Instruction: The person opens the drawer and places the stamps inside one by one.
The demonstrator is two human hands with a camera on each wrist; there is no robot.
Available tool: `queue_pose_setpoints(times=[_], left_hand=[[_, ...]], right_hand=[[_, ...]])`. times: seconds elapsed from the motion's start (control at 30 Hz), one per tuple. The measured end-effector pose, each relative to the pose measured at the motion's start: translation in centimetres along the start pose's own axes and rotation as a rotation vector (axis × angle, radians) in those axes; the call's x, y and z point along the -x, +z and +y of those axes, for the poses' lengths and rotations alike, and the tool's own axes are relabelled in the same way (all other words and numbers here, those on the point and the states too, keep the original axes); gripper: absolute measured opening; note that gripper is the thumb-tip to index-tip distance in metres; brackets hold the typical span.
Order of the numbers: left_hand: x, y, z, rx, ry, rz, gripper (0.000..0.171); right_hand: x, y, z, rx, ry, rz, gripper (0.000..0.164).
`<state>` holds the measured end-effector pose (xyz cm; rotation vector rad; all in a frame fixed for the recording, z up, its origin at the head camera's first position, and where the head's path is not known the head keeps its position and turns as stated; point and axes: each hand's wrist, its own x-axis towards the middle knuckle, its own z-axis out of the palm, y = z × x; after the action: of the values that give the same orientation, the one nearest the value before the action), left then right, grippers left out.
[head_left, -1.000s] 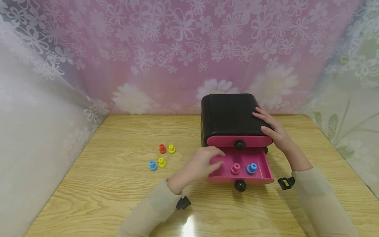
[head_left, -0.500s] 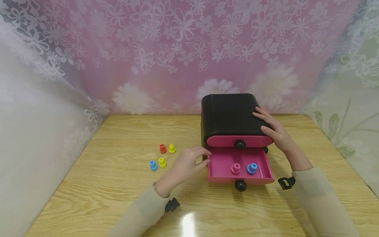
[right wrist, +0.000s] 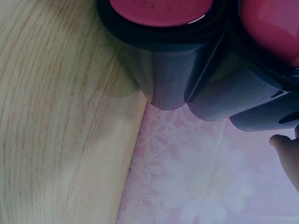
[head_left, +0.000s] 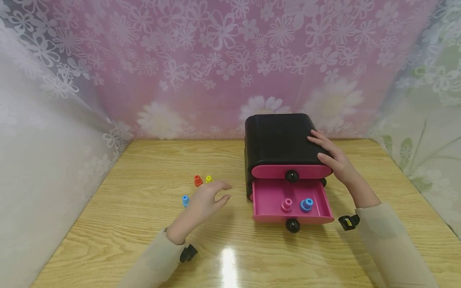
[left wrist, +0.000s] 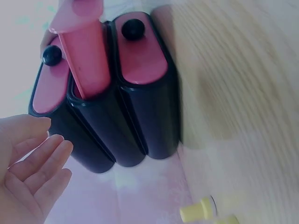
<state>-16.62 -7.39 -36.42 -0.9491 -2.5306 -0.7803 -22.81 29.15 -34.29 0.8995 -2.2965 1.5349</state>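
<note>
A black drawer cabinet (head_left: 284,138) with pink drawers stands on the right of the table. Its middle drawer (head_left: 268,196) is pulled out and holds a pink peg (head_left: 286,205) and a blue peg (head_left: 306,205). My right hand (head_left: 335,158) rests on the cabinet's top right edge, fingers spread. My left hand (head_left: 205,200) hovers left of the drawer, fingers loosely bent, with nothing in it. Near it are a red peg (head_left: 197,181), a yellow peg (head_left: 209,179) and a light blue peg (head_left: 185,201), the latter two partly covered by the hand.
The wooden table (head_left: 144,160) runs back to a pink flowered cloth (head_left: 216,72). The drawer's black knob (head_left: 292,225) juts toward the front. In the left wrist view, a yellow peg (left wrist: 198,210) and part of another lie on the tabletop.
My left hand has moved left, from over the open drawer to beside the loose pegs, and now covers one yellow peg. The right hand, the cabinet and the pegs in the drawer stay put.
</note>
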Motion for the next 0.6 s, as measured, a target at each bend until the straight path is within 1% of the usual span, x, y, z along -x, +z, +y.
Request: queue_pose_setpoints(times=[0.13,0.23,0.4,0.6], left_hand=[[0.7,-0.3,-1.0,-0.031,-0.019,0.008,0.018],[1.2,-0.5,-1.7,-0.043,-0.059,0.005,0.019],[1.9,-1.0,-2.6,-0.053,-0.13,-0.019,0.02],[2.4,-1.4,-3.5,-0.058,-0.166,-0.032,0.021]], right_hand=[[0.0,0.0,0.0,-0.002,-0.001,-0.004,0.044],[0.0,0.0,0.0,-0.004,-0.002,-0.016,0.044],[0.0,-0.1,-0.1,-0.001,-0.006,-0.03,0.044],[0.0,-0.1,-0.1,0.005,-0.011,-0.03,0.045]])
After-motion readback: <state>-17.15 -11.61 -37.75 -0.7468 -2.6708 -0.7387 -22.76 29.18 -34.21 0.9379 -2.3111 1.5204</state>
